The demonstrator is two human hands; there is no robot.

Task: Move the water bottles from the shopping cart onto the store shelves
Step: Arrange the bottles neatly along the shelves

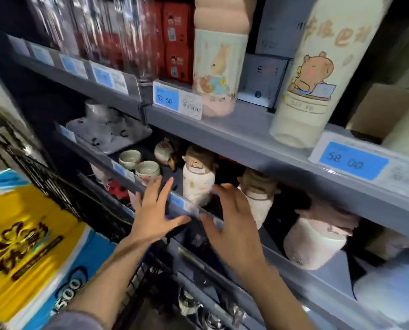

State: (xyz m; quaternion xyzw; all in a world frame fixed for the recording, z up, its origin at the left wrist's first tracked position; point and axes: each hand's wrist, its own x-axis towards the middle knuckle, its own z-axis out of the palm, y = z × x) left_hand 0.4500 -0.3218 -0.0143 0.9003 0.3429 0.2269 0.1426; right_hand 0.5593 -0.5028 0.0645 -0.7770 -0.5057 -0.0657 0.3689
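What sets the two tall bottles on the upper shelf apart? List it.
The pink-capped bottle has a ribbed pink top and pink base; the cream bottle is plain cream throughout, its top out of frame. The pink-capped bottle shows a rabbit-like cartoon; the cream bottle shows a brown bear at a laptop. The cream bottle stands nearer and leans left in this wide-angle view. Both stand behind blue price tags.

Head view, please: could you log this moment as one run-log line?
left hand: open, empty | right hand: open, empty | both at middle shelf edge | nearest: white bottle, upright on shelf
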